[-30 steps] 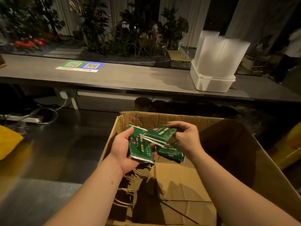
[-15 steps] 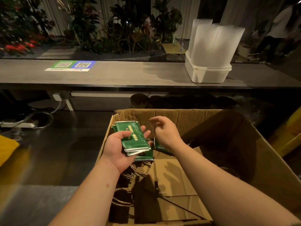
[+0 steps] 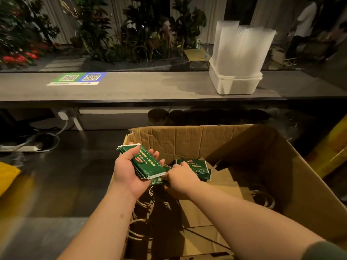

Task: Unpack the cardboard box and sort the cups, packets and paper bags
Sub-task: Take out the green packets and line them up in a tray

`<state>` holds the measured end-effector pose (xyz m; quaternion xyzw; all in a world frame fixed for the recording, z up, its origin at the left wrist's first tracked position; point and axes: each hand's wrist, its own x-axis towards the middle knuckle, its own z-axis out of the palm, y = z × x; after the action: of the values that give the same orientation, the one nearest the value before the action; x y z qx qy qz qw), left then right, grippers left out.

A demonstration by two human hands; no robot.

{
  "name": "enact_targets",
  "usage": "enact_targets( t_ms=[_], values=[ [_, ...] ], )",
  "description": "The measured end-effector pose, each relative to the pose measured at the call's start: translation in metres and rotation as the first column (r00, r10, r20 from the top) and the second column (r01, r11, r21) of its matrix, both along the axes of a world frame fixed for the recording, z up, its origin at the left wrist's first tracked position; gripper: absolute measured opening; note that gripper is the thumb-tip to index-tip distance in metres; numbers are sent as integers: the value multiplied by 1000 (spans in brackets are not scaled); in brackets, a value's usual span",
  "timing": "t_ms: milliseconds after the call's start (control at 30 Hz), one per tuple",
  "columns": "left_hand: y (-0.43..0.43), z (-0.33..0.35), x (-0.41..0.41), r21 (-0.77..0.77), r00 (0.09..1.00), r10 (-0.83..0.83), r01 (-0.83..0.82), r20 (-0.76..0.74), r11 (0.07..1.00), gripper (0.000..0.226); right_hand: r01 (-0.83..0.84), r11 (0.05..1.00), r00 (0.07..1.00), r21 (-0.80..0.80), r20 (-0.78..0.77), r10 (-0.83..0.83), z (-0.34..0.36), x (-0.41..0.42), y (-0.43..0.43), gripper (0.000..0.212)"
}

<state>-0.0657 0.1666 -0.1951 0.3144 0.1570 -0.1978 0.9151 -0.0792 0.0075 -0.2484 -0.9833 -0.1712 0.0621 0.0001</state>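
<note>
A stack of green packets (image 3: 146, 162) lies in the left hand (image 3: 129, 171), palm up, thumb pressed across the top and fingers curled under. It is held above the far-left corner of the box (image 3: 187, 139). The right hand (image 3: 180, 179) is down inside the box, knuckles up, fingers bent onto loose packets (image 3: 195, 166); I cannot tell whether it grips one. Under those packets lie flat brown paper bags (image 3: 225, 182), their twine handles (image 3: 142, 203) along the left side. The box stands open on a dark tabletop (image 3: 65, 175), with a power strip (image 3: 18, 148) at far left. Behind, a grey tabletop (image 3: 150, 87) carries a QR sheet (image 3: 77, 78) and a white tub (image 3: 236, 83) holding tall translucent stacks (image 3: 244, 45).
</note>
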Motion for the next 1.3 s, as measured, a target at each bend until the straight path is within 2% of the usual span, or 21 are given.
enact_targets(
  t_ms=[67, 133, 200, 300, 367, 467, 533, 600, 667, 733, 767, 867, 933, 1000, 1067, 1167, 1300],
  values=[
    [1, 1, -1, -2, 1000, 8, -8, -7, 1000, 36, 65, 991, 998, 121, 3, -66, 15, -3, -5, 25],
    [3, 1, -1, 17, 1000, 14, -14, -16, 1000, 42, 178, 935, 982, 306, 7, -189, 31, -6, -13, 21],
    [3, 2, -2, 47, 1000, 17, -17, -15, 999, 44, 271, 856, 954, 441, -6, -299, 49, -6, -22, 19],
    [-3, 6, -5, 151, 1000, -25, 26, -4, 988, 35, 358, 693, 911, 626, -71, -407, 82, -1, -29, 21],
    [-9, 8, -12, 248, 992, -127, 128, -22, 960, 36, 369, 656, 902, 659, -83, -424, 103, 5, -25, 20],
    [-14, 4, -19, 373, 959, -280, 275, -41, 886, 46, 363, 732, 920, 577, -97, -380, 117, 14, -3, 18],
    [-15, 1, -22, 333, 941, -335, 330, -44, 883, 53, 396, 747, 913, 534, -143, -382, 113, 19, 13, 11],
    [-14, 0, -22, 269, 936, -348, 347, -48, 898, 62, 479, 693, 876, 539, -247, -413, 106, 24, 24, 25],
    [-12, 4, -22, 251, 939, -340, 339, -39, 907, 62, 551, 592, 834, 588, -363, -415, 102, 27, 24, 41],
    [-9, 8, -22, 257, 945, -323, 323, -45, 911, 51, 549, 465, 833, 694, -417, -363, 102, 27, 13, 36],
    [-9, 9, -22, 256, 947, -317, 319, -51, 912, 49, 525, 449, 846, 723, -384, -371, 101, 27, 2, 31],
    [-8, 7, -19, 247, 957, -280, 290, -77, 925, 50, 504, 567, 839, 651, -213, -501, 74, 29, -45, 17],
    [-8, 3, -17, 237, 956, -284, 295, -79, 926, 50, 567, 643, 810, 515, -207, -549, 42, 21, -70, 28],
    [-7, 0, -14, 226, 957, -279, 291, -84, 930, 50, 614, 686, 788, 390, -246, -565, 12, 11, -82, 49],
    [-7, -4, -12, 217, 955, -284, 297, -90, 930, 53, 612, 731, 789, 301, -286, -543, -8, 6, -84, 58],
    [-7, -7, -11, 200, 953, -287, 302, -102, 932, 55, 534, 834, 826, 140, -299, -478, -22, 4, -80, 52],
    [-7, -10, -9, 213, 965, -246, 260, -89, 942, 48, 334, 942, 934, -17, -129, -334, -25, -1, -73, 42]
  ],
)
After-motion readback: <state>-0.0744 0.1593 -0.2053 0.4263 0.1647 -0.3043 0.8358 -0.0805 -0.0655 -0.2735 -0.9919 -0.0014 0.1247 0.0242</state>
